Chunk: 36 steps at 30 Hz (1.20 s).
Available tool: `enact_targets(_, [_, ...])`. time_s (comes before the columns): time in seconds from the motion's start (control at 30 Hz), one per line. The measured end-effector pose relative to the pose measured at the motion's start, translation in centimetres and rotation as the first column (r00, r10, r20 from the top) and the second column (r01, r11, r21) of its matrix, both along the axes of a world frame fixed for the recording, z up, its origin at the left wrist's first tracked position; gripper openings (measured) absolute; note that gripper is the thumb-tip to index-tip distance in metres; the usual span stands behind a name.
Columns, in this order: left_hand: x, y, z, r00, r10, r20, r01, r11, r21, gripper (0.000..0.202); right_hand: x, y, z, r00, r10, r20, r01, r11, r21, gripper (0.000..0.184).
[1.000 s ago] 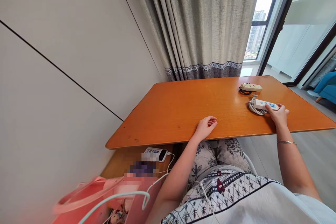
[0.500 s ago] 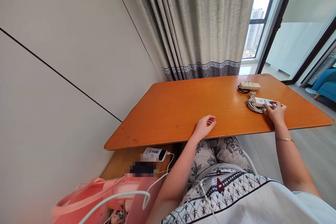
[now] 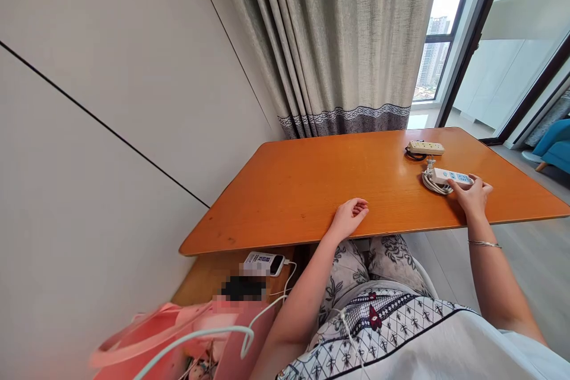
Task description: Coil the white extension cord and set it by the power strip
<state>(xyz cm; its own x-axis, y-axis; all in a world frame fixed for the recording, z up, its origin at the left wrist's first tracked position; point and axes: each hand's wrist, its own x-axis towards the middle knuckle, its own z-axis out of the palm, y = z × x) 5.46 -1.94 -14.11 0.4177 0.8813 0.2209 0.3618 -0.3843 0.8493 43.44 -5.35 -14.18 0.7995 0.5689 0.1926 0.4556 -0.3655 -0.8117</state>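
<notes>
My right hand (image 3: 474, 197) grips the right end of a white power strip (image 3: 443, 175) with blue socket faces, thumb on the near side and fingers on the far side. The strip's pale cord (image 3: 434, 186) lies coiled at its left end, with the plug (image 3: 430, 161) just behind. Beyond it, a cream power strip (image 3: 426, 148) with a dark cord lies apart on the orange wooden table (image 3: 285, 190). My left hand (image 3: 350, 219) rests at the table's near edge, fingers loosely curled in and nothing in them.
Below the table's left corner, a white device with a small dark screen (image 3: 263, 263) sits on a lower wooden surface, a cable plugged in. A pink bag (image 3: 133, 353) stands at lower left. A curtain (image 3: 347, 41) hangs behind the table.
The fingers of my right hand have shifted slightly to the right on the white power strip, so more of its blue sockets show. My left hand stays in place.
</notes>
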Motion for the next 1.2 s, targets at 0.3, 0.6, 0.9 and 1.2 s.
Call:
enact_targets(0.3, [0.1,0.2,-0.5,1.0,-0.005,0.015,0.004,1.0,0.011,0.021,-0.5,-0.2,-0.6,0.998,-0.057,0.037,0.05,0.983,0.174,0.089])
enact_targets(0.6, [0.1,0.4,-0.8,1.0,0.002,0.02,-0.002,1.0,0.008,0.021,-8.9,-0.4,0.7,0.895,0.341,0.288,-0.414,0.875,0.252,0.035])
enact_targets(0.9, [0.2,0.2,-0.5,1.0,0.0,-0.007,0.0,1.0,0.006,0.021,-14.4,0.0,0.2,0.496,0.819,0.288,-0.74,0.572,-0.353,0.024])
enact_targets(1.2, [0.2,0.1,-0.4,1.0,0.004,0.005,-0.004,1.0,0.03,0.018,-14.5,-0.2,0.0,0.476,0.808,0.347,-0.711,0.586,-0.39,0.023])
